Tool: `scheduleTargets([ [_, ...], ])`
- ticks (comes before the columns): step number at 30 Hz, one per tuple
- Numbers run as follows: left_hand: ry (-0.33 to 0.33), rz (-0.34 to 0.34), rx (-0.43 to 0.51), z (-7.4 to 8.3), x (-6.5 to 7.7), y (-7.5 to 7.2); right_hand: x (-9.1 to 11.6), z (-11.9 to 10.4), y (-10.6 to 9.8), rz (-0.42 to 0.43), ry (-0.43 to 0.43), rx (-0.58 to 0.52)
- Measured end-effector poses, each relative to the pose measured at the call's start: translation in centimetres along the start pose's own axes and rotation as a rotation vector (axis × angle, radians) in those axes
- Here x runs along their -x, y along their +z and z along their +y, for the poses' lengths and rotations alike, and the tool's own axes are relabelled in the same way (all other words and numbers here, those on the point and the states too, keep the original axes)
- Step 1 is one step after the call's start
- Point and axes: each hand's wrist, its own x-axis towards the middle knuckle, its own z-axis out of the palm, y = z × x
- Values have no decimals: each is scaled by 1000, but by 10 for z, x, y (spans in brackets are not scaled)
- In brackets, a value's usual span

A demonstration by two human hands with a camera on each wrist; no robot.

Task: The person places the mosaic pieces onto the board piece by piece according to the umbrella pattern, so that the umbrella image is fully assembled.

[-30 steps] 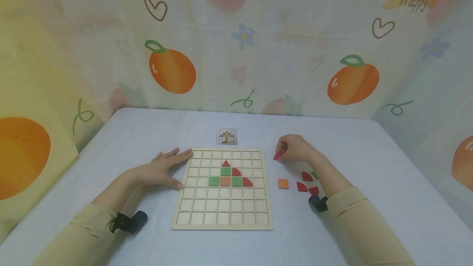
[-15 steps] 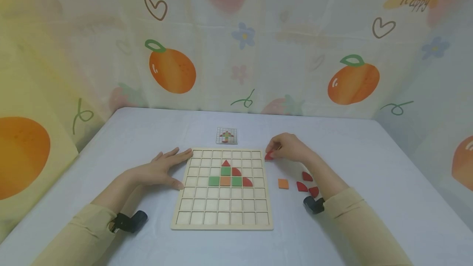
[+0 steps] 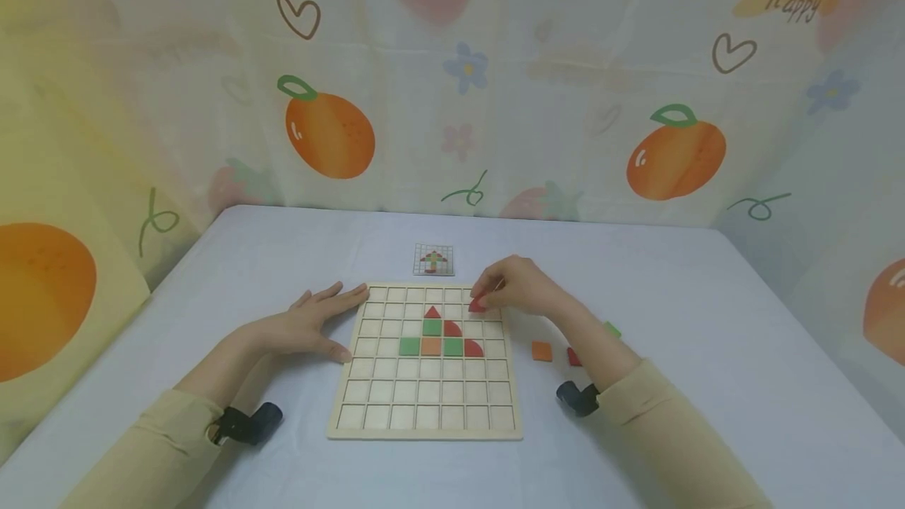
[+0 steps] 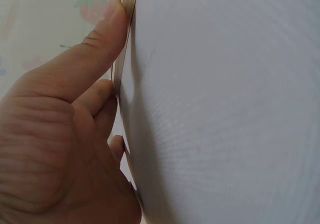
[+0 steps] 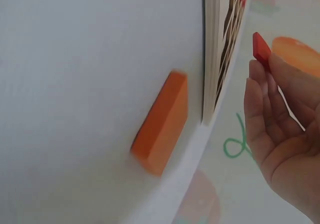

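Right hand (image 3: 519, 285): you have brought it from the table beside the board (image 3: 424, 437) to over its far right part, thumb and fingers pinching a red piece.
Red piece (image 3: 477, 305): over the grid, beyond and right of the laid pieces (image 3: 452, 347); whether it touches, you cannot tell.
Left hand (image 3: 300, 330): spread at the board's left edge, unmoved.
Progress: your carry to the grid looks done, seating not.
Loose: orange square (image 3: 542, 351) and green piece (image 3: 612, 329), right of the board.
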Motion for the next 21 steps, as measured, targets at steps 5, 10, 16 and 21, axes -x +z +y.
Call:
scheduleTargets([
  [5,1,1,1,0,0,0,-4,-14,8,-13,-21,-17],
  [10,0,-2,0,0,0,0,-7,-27,14,-28,-59,-48],
  [16,1,-3,1,1,0,0,-12,-41,23,-54,-109,-89],
  [21,1,-2,4,2,0,0,-18,-52,32,-70,-119,-99],
])
